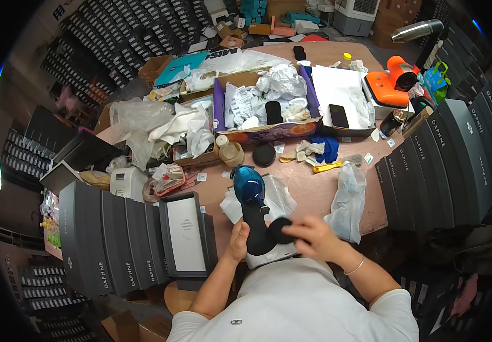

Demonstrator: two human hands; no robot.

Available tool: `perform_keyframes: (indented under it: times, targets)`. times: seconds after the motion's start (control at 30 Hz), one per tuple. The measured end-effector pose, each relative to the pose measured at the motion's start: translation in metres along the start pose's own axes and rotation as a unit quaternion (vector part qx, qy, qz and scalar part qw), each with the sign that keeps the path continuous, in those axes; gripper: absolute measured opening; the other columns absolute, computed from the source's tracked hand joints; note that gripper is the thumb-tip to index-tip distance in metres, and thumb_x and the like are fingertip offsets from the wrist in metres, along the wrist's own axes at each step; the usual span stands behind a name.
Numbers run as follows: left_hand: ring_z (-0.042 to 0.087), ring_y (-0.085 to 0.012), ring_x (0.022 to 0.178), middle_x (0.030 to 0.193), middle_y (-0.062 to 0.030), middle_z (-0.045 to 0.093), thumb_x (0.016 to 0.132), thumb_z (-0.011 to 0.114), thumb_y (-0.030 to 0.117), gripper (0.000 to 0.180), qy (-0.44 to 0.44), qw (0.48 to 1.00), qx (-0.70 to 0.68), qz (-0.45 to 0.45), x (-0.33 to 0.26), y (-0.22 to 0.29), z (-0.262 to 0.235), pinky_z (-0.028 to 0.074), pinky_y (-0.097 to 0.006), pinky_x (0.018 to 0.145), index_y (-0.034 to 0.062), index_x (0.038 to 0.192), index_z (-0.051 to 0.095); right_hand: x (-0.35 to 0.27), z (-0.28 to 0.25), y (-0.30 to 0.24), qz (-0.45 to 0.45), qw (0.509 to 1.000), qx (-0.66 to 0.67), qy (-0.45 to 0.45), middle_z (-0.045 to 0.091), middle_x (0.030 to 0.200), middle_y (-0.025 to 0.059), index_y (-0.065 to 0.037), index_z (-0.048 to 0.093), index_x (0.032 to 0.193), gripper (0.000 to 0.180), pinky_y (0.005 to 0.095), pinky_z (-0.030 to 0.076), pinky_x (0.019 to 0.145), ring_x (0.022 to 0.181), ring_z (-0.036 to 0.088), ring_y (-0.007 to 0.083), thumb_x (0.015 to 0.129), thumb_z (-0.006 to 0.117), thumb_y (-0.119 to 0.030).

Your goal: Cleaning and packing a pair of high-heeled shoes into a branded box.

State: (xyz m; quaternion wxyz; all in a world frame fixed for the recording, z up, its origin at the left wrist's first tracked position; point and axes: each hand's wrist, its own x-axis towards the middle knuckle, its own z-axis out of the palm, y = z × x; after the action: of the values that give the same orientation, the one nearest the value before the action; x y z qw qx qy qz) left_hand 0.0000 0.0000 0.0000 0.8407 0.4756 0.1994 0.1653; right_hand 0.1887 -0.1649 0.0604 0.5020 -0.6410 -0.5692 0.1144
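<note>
"Where's the shoe (252, 214) pointing?"
"Heel away — left grip (237, 243) is clasping its toe end at the counter's (314, 191) near edge."
"Right grip (317, 239)?"
"Pinching a black pad (278, 229) — hovering around the sole's right side."

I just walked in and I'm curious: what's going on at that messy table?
A person's left hand holds a shiny blue shoe with a black sole. The right hand holds a round black pad at the sole's edge; whether the two touch is hard to tell. An open dark grey rectangular box with a white lining sits to the left.
</note>
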Motion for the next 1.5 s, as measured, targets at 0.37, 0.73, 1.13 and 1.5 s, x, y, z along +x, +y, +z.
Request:
perform_keyframes:
  times: [0.37,0.73,1.13,1.5]
  targets:
    - [0.067,-0.0248,0.083,0.091,-0.0169,0.067,0.083,0.058,0.026,0.043,-0.043,0.994,0.003,-0.1,-0.011,0.003,0.023,0.049,-0.042,0.094,-0.0056,0.111,0.053,0.034,0.0,0.037,-0.1,0.988,-0.102,-0.057,0.057,0.101,0.0089,-0.01,0.067,0.108,0.04,0.0392,0.046,0.08,0.092,0.057,0.0288,0.07,0.069,0.0]
    - [0.065,-0.0273,0.091,0.099,-0.0156,0.064,0.097,0.055,0.034,0.037,0.091,0.974,-0.204,-0.034,0.004,0.009,0.024,0.049,-0.043,0.095,0.0016,0.115,0.052,-0.014,0.031,0.187,0.209,0.957,-0.198,0.045,0.048,0.133,0.02,-0.003,0.044,0.137,0.062,0.0401,0.041,0.1,0.121,0.048,0.0352,0.083,0.069,-0.02]
    - [0.061,-0.0166,0.083,0.096,-0.0072,0.061,0.092,0.055,0.044,0.056,0.093,0.94,-0.323,0.051,0.013,-0.001,-0.001,0.046,-0.04,0.096,0.0006,0.126,0.047,-0.006,0.077,-0.02,0.065,0.939,0.275,-0.195,0.057,0.121,0.0154,-0.003,0.044,0.13,0.059,0.0385,0.037,0.103,0.118,0.053,0.0299,0.082,0.074,-0.02]
    - [0.057,-0.0258,0.109,0.118,-0.0169,0.056,0.097,0.033,0.059,0.072,0.046,0.967,-0.248,-0.044,-0.012,0.0,-0.014,0.048,-0.04,0.096,0.001,0.139,0.038,-0.007,0.106,-0.03,0.028,0.989,0.06,-0.135,0.059,0.104,0.0076,-0.007,0.06,0.116,0.044,0.038,0.042,0.081,0.093,0.056,0.0272,0.074,0.074,-0.009]
